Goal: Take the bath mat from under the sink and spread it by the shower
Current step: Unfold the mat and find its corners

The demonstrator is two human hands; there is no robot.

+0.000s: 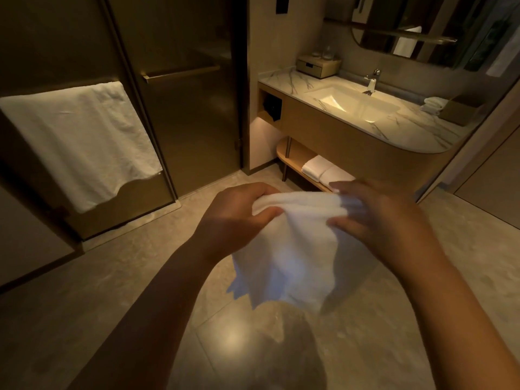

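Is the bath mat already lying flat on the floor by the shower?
No: the bath mat hangs in the air, gripped at its top edge by the left hand and right hand.

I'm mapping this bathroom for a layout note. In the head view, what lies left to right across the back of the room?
Hanging white towel → glass shower door → drawer box → sink basin → faucet → folded hand towels.

Single head-worn wide-angle view, looking forward and down over nearby hands toward floor (118,299), shower door (183,114) and sink (349,101).
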